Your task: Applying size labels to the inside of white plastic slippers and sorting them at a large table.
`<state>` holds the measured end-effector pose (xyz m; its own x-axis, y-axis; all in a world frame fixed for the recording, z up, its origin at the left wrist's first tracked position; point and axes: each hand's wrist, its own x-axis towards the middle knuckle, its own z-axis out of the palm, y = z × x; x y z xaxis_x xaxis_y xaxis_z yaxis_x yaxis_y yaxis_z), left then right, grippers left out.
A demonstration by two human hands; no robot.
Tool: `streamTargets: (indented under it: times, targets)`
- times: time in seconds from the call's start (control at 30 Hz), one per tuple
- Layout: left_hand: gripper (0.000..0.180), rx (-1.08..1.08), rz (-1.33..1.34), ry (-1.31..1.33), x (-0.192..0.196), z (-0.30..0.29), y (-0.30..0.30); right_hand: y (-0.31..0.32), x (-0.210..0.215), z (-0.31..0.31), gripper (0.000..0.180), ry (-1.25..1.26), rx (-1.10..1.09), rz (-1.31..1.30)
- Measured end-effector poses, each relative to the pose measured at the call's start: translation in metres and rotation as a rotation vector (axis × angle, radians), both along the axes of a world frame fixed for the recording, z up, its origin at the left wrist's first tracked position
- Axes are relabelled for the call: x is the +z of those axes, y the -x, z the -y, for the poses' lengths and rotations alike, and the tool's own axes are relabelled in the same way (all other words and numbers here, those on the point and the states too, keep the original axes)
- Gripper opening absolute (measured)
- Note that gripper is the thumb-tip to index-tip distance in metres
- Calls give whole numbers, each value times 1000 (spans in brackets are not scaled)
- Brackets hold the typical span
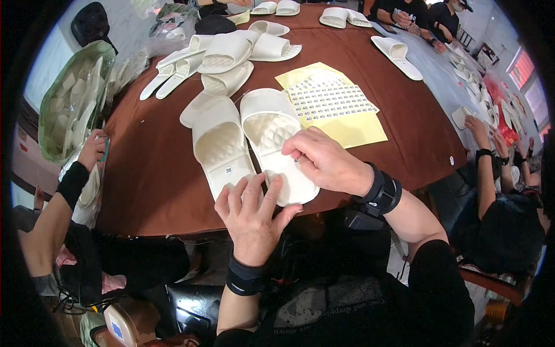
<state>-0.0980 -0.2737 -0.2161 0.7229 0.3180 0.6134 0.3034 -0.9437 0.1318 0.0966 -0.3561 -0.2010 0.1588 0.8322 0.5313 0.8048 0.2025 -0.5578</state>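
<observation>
Two white slide slippers lie side by side at the near edge of a brown table (150, 173). The left slipper (217, 147) has a small round sticker on its heel. My left hand (251, 211) lies flat with spread fingers on the heel end of the right slipper (272, 130). My right hand (326, 162) rests on that same slipper's heel, thumb and forefinger pinched together on something too small to make out. A yellow sheet with a white grid of small stickers (329, 101) lies just right of the slippers.
More white slippers are heaped at the table's far side (225, 55) and along the far rim. A clear bag of slippers (72, 101) stands at the left. Another person's hand (91, 149) reaches in at the left, and other people sit at the right (491, 191).
</observation>
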Motion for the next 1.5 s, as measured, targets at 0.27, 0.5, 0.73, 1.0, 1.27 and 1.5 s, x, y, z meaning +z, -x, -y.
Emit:
streamTargets:
  times: [0.27,0.5,0.73,1.0,1.27,1.5]
  targets:
    - [55,-3,3,8,-1,1,0,-1,-1,0,27,-5,-2,-10]
    - [56,-3,3,0,-1,0,-1,-2,1,2,27,51,8,-110]
    - [56,-6,6,6,0,0,-1,-5,-1,1,25,55,9,-121]
    - [56,1,13,-1,-2,1,-1,-3,2,-2,21,52,-4,-57]
    - [55,-1,12,-6,-2,0,0,-5,-7,-6,17,-3,13,139]
    - [56,-2,4,3,-1,0,-1,-7,-1,-3,19,-16,-2,1]
